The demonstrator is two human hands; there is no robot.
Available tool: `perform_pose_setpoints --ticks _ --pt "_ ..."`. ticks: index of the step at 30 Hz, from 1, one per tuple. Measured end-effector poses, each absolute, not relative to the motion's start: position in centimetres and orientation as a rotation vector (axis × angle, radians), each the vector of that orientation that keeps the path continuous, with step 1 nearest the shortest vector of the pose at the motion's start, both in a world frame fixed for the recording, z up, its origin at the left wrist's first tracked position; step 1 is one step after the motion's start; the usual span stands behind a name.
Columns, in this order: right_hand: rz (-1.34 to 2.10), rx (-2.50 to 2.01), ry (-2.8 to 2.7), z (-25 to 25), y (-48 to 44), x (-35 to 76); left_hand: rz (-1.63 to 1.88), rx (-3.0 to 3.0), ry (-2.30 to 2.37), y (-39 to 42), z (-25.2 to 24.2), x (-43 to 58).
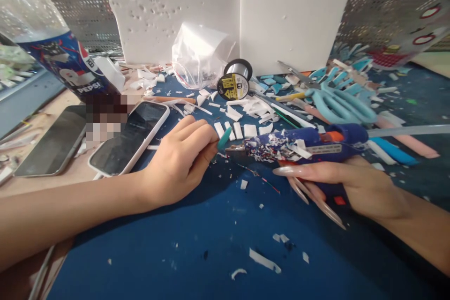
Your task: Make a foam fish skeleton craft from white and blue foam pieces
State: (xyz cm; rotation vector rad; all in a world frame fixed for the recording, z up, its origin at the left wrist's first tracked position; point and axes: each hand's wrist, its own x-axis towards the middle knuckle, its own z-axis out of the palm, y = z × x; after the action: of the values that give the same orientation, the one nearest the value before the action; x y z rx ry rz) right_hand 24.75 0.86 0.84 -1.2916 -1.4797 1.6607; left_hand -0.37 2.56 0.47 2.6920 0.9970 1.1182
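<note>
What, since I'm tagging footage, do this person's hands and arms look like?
The left hand and right hand show no gloves or rings, and no sleeves are visible. The right has long, glossy, tapering nails; the left's are unclear.

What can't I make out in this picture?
Head view:
Left hand: whether the teal tip is a nail or a held piece; curled fingers hide its base.
Glue gun: grip mostly hidden by the right hand.
Bottle: top cut off by frame edge.
Plastic bag: contents blurred behind crumpled sides.

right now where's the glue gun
In the head view, the glue gun is right of centre, gripped in the right hand, its nozzle near the teal piece the left hand pinches.
</note>
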Motion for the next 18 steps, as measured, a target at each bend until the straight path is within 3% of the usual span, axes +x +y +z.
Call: perform_pose_setpoints --ticks 18 --pt "1.628 -1.257 -1.535 1.0 0.89 24.57 1.115 2.692 0.989 2.52 0.36 -0.54"
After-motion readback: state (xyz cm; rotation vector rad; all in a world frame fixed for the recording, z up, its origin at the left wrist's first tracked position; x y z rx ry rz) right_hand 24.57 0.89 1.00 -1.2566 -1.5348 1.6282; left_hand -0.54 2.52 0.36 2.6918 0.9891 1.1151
